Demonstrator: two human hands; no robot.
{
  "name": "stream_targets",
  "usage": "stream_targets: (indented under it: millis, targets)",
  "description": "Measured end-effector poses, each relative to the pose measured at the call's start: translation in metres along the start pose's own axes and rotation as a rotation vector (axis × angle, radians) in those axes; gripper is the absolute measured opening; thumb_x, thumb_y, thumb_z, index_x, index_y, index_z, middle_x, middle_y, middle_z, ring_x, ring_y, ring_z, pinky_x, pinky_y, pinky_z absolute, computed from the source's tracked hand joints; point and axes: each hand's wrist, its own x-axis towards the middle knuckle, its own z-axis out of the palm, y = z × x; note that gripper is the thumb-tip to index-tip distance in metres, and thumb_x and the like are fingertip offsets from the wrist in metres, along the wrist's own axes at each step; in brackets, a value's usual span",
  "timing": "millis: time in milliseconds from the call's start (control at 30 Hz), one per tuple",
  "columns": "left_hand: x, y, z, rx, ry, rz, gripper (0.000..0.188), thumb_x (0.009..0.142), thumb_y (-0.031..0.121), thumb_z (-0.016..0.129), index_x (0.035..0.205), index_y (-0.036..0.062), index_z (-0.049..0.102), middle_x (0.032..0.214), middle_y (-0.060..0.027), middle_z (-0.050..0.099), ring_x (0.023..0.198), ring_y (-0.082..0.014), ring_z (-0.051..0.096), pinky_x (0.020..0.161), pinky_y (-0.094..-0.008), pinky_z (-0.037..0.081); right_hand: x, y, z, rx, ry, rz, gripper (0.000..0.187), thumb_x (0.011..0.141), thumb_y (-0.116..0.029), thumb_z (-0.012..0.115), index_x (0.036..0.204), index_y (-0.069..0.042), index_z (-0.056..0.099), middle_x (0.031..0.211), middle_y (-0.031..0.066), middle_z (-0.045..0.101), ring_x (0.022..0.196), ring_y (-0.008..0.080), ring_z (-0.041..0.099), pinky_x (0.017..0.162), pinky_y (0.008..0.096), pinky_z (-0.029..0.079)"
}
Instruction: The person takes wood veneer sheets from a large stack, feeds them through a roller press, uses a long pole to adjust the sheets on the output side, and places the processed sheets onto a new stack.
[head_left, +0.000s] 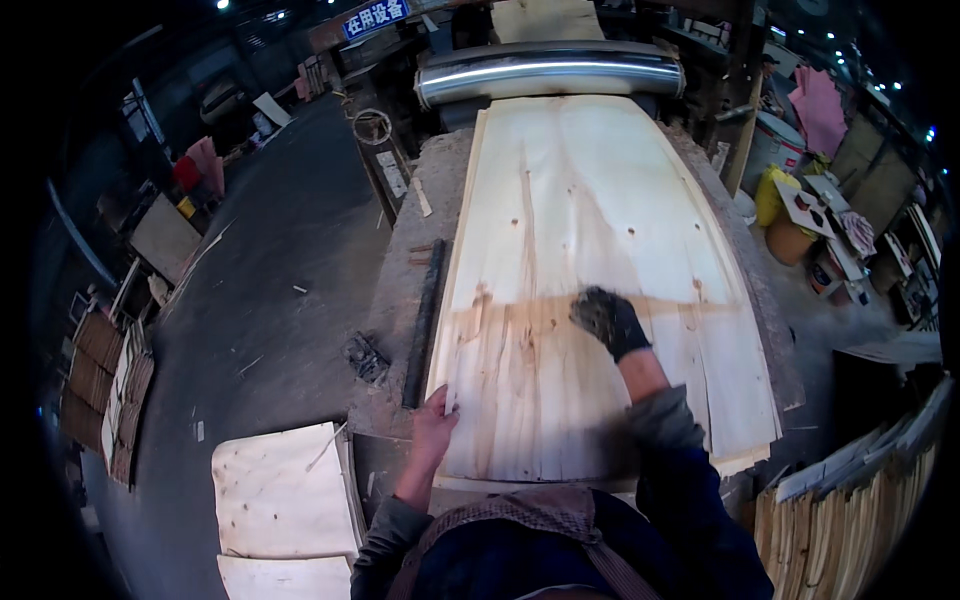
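Note:
Large pale wood veneer sheets [590, 230] lie stacked on the worktable before me, with knots and brown streaks. A straight line crosses the stack, the nearer part browner. My left hand [433, 425] is bare and closed at the stack's left edge, its thumb and fingers pinching a small pale bit of the veneer. My right hand [610, 318], in a dark glove, rests on top of the sheet right of the middle. Its fingers lie loosely stretched toward the upper left, and I see nothing held in them. The glove's darkness hides finger detail.
A shiny metal roller [550, 78] spans the table's far end. Along the left side runs a dark bar [425, 325]. Smaller veneer sheets [280, 490] are piled at lower left; upright wood sheets [850, 510] stand at lower right. Beyond them, a yellow bag [770, 195] sits among bins.

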Motion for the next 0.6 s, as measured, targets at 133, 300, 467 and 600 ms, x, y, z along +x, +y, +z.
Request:
stream_targets:
  millis: [133, 300, 467, 600]
  targets:
    - [0.001, -0.009, 0.003, 0.254, 0.036, 0.114, 0.057, 0.074, -0.012, 0.050, 0.128, -0.0003, 0.039, 0.106, -0.0100, 0.059, 0.090, -0.0163, 0.058, 0.077, -0.0266, 0.046, 0.043, 0.005, 0.006, 0.086, -0.324, -0.086, 0.031, 0.093, -0.019, 0.033, 0.113, 0.003, 0.041, 0.124, 0.0227, 0.044, 0.115, 0.0367, 0.043, 0.100, 0.0496, 0.034]
    - [0.000, -0.002, -0.005, -0.188, 0.018, -0.088, 0.057, 0.074, -0.012, 0.051, 0.129, -0.0020, 0.037, 0.105, -0.0094, 0.059, 0.090, -0.0155, 0.057, 0.079, -0.0263, 0.045, -0.027, 0.047, 0.032, 0.000, -0.136, 0.176, 0.026, 0.092, -0.018, 0.039, 0.112, -0.004, 0.047, 0.117, 0.0214, 0.051, 0.104, 0.0360, 0.053, 0.090, 0.0463, 0.045]
    - [0.011, 0.014, -0.012, -0.300, -0.042, -0.145, 0.054, 0.077, -0.009, 0.052, 0.128, -0.0024, 0.037, 0.102, -0.0086, 0.059, 0.090, -0.0133, 0.055, 0.081, -0.0240, 0.043, -0.148, 0.087, 0.015, -0.081, -0.398, 0.269, 0.041, 0.091, -0.010, 0.041, 0.128, 0.005, 0.032, 0.122, 0.0242, 0.046, 0.110, 0.0344, 0.049, 0.095, 0.0445, 0.042]
    - [0.005, 0.046, -0.005, -0.235, -0.150, -0.035, 0.054, 0.078, -0.009, 0.050, 0.130, -0.0014, 0.035, 0.102, -0.0095, 0.060, 0.093, -0.0130, 0.054, 0.082, -0.0235, 0.040, -0.230, 0.080, 0.030, -0.005, -0.141, 0.511, 0.037, 0.089, -0.017, 0.047, 0.121, 0.002, 0.042, 0.110, 0.0219, 0.055, 0.102, 0.0329, 0.055, 0.088, 0.0433, 0.047]
